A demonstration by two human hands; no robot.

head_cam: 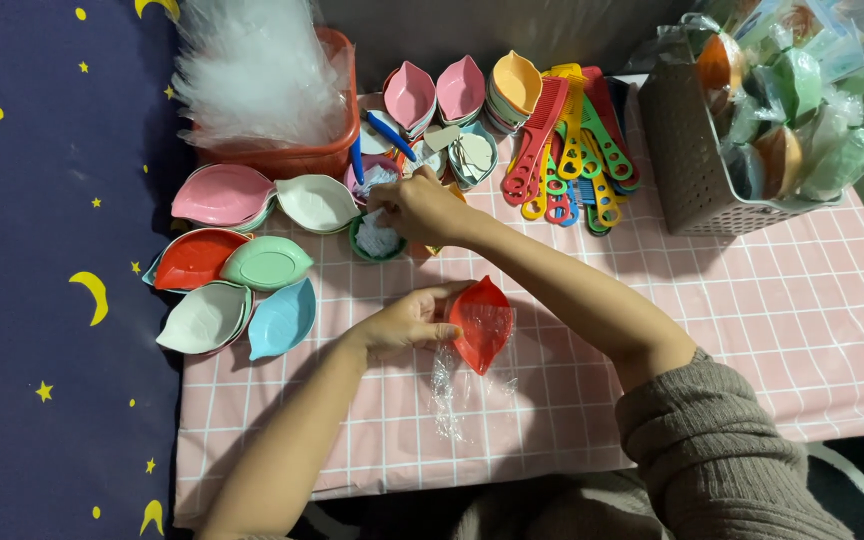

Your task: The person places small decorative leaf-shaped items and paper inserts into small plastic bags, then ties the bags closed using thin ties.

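Left hand (402, 325) grips red leaf-shaped dish (481, 323) inside clear bag (449, 392) on pink checked cloth (752, 320). Right hand (417, 205) pinches small white item over green cup (377, 240). Six leaf dishes (242, 255) left. Grey basket (692, 160) holds wrapped packs.

Head camera looks steeply down, close over table (772, 330).

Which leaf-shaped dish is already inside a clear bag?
The red dish held by the left hand; the other dishes sit bare in stacks at the left.
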